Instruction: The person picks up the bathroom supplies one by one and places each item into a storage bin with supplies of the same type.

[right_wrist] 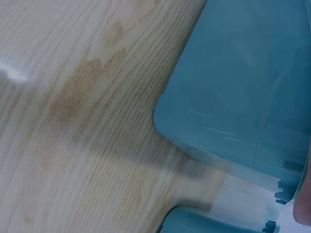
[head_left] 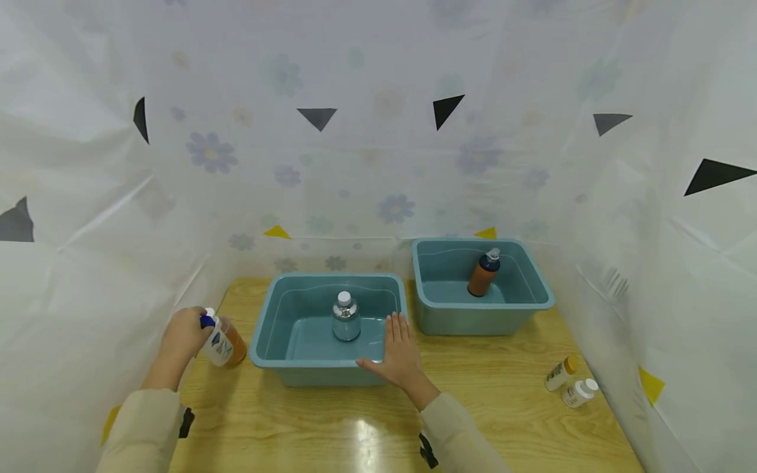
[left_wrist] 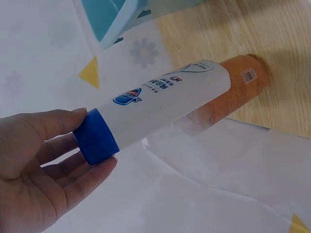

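Note:
My left hand [head_left: 182, 334] grips the blue cap [left_wrist: 96, 137] of a white bottle [left_wrist: 170, 99] with a printed label, thumb on one side and fingers on the other. Beyond it stands an orange bottle [head_left: 234, 341], partly hidden by the white one in the left wrist view. To the right is a blue-green plastic bin [head_left: 304, 365] holding a clear bottle with a white cap [head_left: 345, 322]. At this bin's front right corner, my right hand [head_left: 402, 360] lies over the rim with its fingers straight and thumb spread.
A second blue-green bin [head_left: 464, 320] stands back right, with a brown dark-topped pump bottle [head_left: 483, 278] in it. Two small bottles, one yellow-capped [head_left: 558, 374] and one white-capped [head_left: 578, 394], stand at the table's right edge. Pale sheeting [head_left: 367, 177] encloses the wooden table [head_left: 284, 427].

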`<state>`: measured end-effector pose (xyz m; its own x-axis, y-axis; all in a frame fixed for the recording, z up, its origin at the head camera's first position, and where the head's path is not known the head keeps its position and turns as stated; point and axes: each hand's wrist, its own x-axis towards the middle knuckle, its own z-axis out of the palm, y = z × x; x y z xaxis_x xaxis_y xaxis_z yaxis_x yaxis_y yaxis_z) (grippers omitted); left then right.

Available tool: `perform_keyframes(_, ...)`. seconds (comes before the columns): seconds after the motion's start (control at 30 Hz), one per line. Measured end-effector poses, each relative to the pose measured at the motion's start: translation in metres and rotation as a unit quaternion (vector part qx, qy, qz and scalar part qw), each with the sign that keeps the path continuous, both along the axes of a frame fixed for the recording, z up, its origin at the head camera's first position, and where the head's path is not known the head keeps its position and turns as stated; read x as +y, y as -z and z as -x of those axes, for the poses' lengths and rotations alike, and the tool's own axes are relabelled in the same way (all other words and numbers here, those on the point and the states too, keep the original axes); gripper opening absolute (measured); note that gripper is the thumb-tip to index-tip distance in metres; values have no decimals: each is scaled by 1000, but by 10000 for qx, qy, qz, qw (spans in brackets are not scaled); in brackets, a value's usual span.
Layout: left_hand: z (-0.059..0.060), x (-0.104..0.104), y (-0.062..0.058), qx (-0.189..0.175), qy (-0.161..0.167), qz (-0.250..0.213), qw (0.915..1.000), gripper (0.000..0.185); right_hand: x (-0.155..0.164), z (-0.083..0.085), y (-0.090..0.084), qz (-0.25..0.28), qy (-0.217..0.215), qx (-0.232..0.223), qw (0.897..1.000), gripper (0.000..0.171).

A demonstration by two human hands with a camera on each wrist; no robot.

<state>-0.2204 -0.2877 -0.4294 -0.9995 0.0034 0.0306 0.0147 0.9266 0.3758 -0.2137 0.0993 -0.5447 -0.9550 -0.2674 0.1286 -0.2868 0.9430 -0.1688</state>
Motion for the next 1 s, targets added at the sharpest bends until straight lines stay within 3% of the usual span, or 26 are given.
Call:
perform_keyframes(0.43, 7, 15, -37, -127, -131, 85, 9998, 39, -1, 0, 0, 94, 27, -32, 9999, 110)
perform_keyframes(0.63, 10, 23, -39, -242, -99, 52, 9996, 41, 0, 0, 1, 141, -1, 77, 9999, 111)
perform_keyframes(0.83, 11, 29, -38, 5, -35, 3, 10000, 42, 0, 0, 2, 75, -12, 90, 9999, 114)
perform_keyframes(1.0, 11, 36, -45, 190, 167, 163, 9995, 41, 0, -1, -1, 72, 17, 43, 10000, 110)
